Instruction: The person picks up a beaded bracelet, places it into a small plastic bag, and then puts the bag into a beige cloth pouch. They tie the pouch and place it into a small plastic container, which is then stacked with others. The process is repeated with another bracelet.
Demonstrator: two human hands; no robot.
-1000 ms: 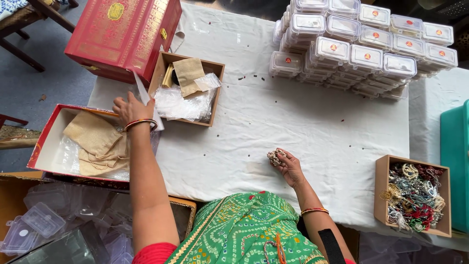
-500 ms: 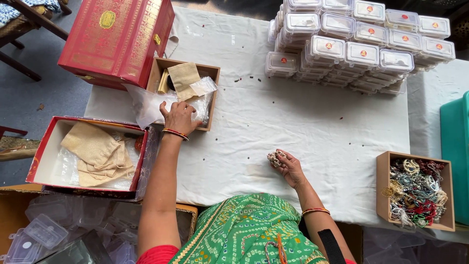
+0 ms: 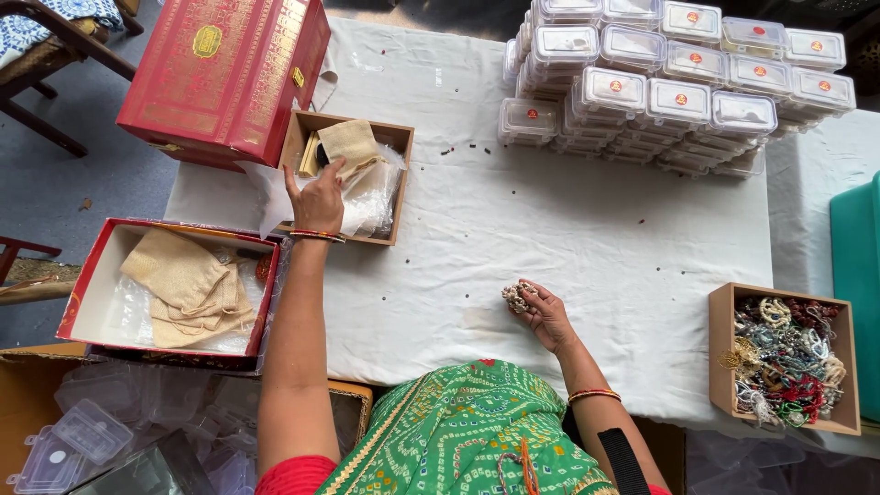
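- Half a second before, the left hand [image 3: 318, 197] had lain flat over the clear plastic bags [image 3: 367, 203]; it had since slid up the small cardboard box [image 3: 396, 188], fingers spread and loose, tips touching the tan cloth pouch [image 3: 351, 144] without closing on anything.
- That pouch looked soft, light and limp; it would likely crumple, so a pinch at a free corner or edge seemed the best hold.
- Bags beneath looked thin and slippery, apt to slide over one another or lift in a clump.
- Right hand [image 3: 543, 313] rested unmoved on the white tabletop [image 3: 568, 229], fingers curled around a small beaded cluster [image 3: 515, 295]; it looked knobbly and firm, easy to cup.
- Whether the left fingertips pressed or merely brushed the pouch could not be told.
- A dark item behind the pouch was mostly hidden.
- Contents of the stacked clear cases [image 3: 678, 87] were too small to make out, and the box of beaded jewellery [image 3: 784, 362] was a tangle.
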